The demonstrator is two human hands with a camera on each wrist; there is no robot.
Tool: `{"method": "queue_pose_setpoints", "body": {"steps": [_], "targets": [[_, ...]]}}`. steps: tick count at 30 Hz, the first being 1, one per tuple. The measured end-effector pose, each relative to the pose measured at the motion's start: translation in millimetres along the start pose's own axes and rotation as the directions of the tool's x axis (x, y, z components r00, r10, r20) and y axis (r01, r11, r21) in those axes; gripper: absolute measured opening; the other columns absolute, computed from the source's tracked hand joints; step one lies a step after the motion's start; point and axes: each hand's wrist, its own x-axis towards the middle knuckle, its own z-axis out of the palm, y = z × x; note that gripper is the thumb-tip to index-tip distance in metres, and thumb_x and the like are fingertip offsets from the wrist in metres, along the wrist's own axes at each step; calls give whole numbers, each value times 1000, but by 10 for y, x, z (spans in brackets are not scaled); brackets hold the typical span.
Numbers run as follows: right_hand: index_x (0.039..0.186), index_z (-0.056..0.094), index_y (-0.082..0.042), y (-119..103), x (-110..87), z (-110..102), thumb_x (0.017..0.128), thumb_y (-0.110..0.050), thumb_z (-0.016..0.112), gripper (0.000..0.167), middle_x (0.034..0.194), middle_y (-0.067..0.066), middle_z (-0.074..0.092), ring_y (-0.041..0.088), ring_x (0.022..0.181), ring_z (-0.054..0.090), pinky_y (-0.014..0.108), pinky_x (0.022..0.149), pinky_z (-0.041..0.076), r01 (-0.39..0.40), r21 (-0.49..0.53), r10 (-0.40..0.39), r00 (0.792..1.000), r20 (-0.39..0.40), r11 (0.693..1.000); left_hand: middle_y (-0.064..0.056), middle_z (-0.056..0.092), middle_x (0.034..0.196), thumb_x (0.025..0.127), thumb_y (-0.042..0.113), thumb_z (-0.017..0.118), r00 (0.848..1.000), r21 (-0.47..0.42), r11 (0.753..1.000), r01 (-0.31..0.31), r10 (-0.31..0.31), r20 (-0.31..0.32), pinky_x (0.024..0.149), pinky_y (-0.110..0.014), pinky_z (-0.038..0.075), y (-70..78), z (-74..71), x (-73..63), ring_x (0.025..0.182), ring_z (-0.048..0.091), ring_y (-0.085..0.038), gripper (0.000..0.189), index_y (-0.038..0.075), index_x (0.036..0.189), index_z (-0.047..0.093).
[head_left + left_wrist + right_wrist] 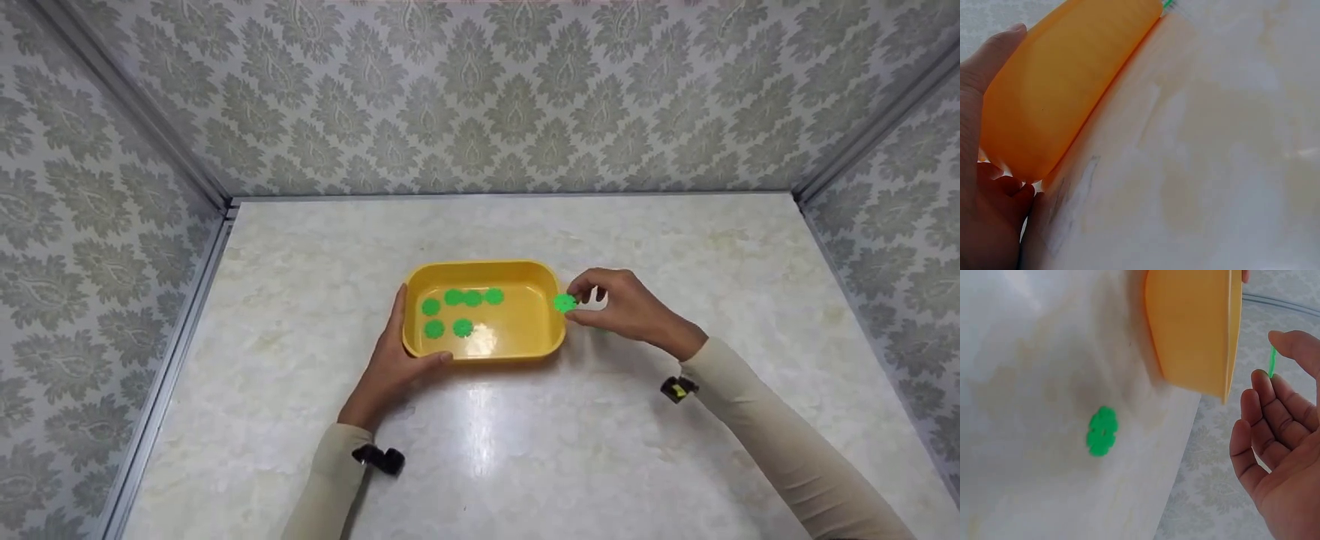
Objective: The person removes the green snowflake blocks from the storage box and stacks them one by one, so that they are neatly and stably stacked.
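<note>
A yellow plastic tub (517,337) stands on the table, with several green notched discs (463,328) lying on its floor at the left and middle. My left hand (401,360) grips the tub's left end, the thumb at the near rim and the fingers along the outer wall. Thumb and fingertips of my right hand (619,304) pinch one green notched disc (565,302) at the tub's right rim. That disc appears edge-on in the right wrist view, above the rim. Another green disc (1102,431) shows against the tabletop there, outside the tub.
The pale marbled table (480,465) backs onto a patterned wall (480,97), with similar panels at left and right. Small black devices (379,459) are strapped at both wrists.
</note>
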Motion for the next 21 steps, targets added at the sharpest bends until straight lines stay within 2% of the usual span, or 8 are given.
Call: {"method": "queue_pose_setpoints", "body": {"steps": [10,14,21], "targets": [[111,79,-12,269,-230,-29,91,-15,93,24,104,-1,76,26,93,67,43,85,53,-39,-20,38,997,-72,999,1,18,183,82,32,100,1000,-30,999,20,-20,4,130,-50,26,-9,-3,-5,163,28,-21,138,24,180,3],[112,79,-12,361,-306,-10,92,-15,93,24,105,-1,76,29,95,67,43,87,53,-73,-7,72,994,-83,997,1,19,183,81,35,101,1000,-29,999,17,-17,2,130,-49,26,-11,-3,-6,163,28,-21,139,26,180,4],[111,79,-12,524,-401,33,93,-15,92,22,109,2,76,27,99,66,47,90,52,-128,31,131,985,-109,991,-3,22,182,81,28,101,1000,-41,999,11,-11,-5,129,-50,28,-14,15,1,162,31,-23,137,25,180,5]]}}
